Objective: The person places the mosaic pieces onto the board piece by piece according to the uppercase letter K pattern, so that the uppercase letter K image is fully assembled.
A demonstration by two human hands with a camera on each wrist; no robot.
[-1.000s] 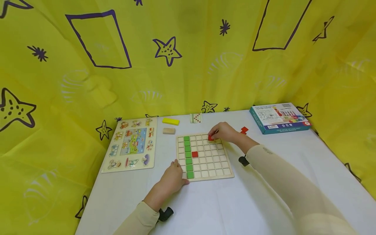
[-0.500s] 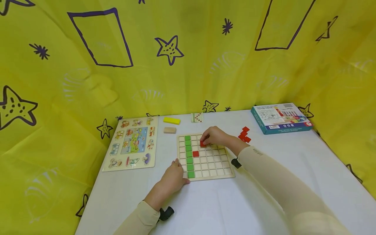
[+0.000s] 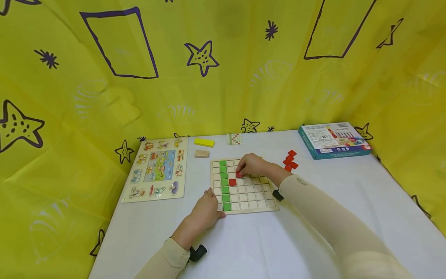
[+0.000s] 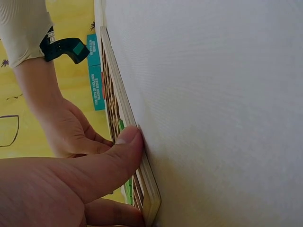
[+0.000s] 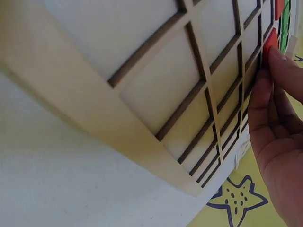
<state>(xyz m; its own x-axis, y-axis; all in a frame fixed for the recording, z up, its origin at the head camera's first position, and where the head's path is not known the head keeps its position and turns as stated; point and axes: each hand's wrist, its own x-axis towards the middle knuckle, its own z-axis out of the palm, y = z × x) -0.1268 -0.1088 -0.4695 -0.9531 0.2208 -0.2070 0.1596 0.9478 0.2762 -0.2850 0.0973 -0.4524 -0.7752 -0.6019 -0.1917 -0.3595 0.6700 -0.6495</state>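
Observation:
My right hand [image 3: 253,165] pinches a red square tile [image 3: 238,175] between thumb and fingers, at the wooden grid board [image 3: 254,197]. In the right wrist view, this red tile [image 5: 271,41] is at the grid cells; whether it sits fully in one is hidden by the fingers. A column of green tiles [image 3: 225,190] fills cells toward the board's left. One red tile [image 3: 232,182] lies in a cell right of that column. My left hand [image 3: 205,209] holds the board's near left corner, its thumb [image 4: 127,142] along the front edge.
Several loose red tiles [image 3: 290,159] lie right of the board. Behind it are a pattern card [image 3: 234,139], a yellow block [image 3: 204,142] and a plain wooden block [image 3: 201,154]. A picture puzzle [image 3: 156,170] lies left; a teal box [image 3: 334,140] stands back right.
My right hand has moved left and slightly nearer across the board with the red tile, from its upper right part toward the green column. My left hand has stayed at the corner.

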